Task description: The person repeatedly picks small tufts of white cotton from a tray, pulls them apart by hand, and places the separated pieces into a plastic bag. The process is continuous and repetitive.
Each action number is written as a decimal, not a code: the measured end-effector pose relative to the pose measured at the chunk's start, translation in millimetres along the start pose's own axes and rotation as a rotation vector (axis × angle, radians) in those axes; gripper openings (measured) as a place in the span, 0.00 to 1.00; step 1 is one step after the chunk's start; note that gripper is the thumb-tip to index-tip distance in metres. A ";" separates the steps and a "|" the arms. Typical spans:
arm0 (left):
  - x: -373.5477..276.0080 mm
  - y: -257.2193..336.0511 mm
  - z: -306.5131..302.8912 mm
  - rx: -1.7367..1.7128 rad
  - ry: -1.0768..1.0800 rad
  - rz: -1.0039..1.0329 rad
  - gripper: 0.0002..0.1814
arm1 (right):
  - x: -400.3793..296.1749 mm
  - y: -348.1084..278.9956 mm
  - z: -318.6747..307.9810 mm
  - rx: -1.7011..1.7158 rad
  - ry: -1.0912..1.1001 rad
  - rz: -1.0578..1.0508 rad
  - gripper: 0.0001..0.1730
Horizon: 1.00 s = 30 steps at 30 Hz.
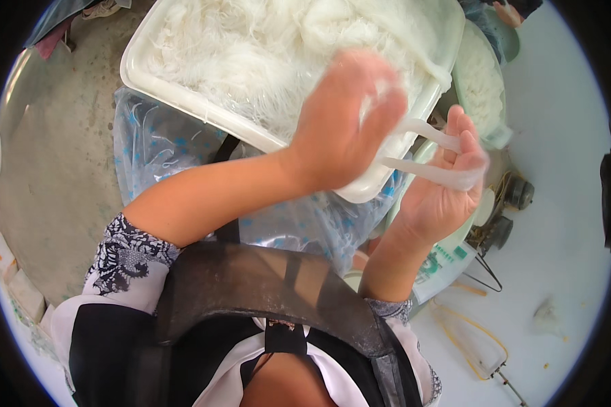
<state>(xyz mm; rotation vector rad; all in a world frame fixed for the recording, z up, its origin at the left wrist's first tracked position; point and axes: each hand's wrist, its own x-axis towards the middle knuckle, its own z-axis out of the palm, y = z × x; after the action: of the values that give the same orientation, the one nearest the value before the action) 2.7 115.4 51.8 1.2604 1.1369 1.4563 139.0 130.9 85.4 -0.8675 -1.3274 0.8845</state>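
My left hand [349,122] is blurred over the right part of a white plastic tray [165,99], fingers curled; whether it grips anything cannot be told. The tray holds a heap of wet-looking white, stringy strands [224,61], with a smoother white sheet draped over its right rim. To the right of the tray, my right hand [443,183] is raised, palm towards me. A translucent white strip [433,173] is looped over its fingers. Both lengths of the strip run left towards my left hand, where their far ends are hidden. The strip's material is unclear.
Clear plastic sheeting with blue patterns [178,142] hangs below the tray. An oval pale green tub [504,91] with white contents stands right. Dark round objects [519,193] and a yellow wire frame [504,346] lie further right. Another person's hand [509,12] shows top right.
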 end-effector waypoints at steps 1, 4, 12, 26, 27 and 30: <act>-7.3 -3.2 4.2 0.134 -0.187 0.205 0.26 | -1.4 -3.6 2.9 -0.119 0.087 0.030 0.20; -11.5 5.9 19.1 0.134 -0.021 0.273 0.19 | 1.3 -15.1 12.7 -0.353 0.128 0.158 0.15; 5.6 56.3 -11.7 -0.389 -0.938 -0.651 0.22 | -8.4 -29.2 5.8 0.113 0.277 0.326 0.12; 15.0 96.6 -52.4 0.671 -1.055 0.092 0.18 | -4.9 -61.8 -16.0 -0.783 -0.810 -0.333 0.09; 20.5 97.5 -56.5 0.696 -1.140 0.142 0.18 | -8.3 -62.9 -15.4 -0.816 -0.805 -0.302 0.08; 26.6 90.4 -58.9 0.460 -0.972 0.451 0.18 | -14.3 -61.9 -10.4 -0.683 -0.536 -0.158 0.05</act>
<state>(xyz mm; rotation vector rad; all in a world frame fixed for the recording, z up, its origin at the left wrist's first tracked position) -63.0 117.9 141.5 2.3014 0.5215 0.6511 151.1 91.6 134.9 -1.0564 -2.2070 0.5474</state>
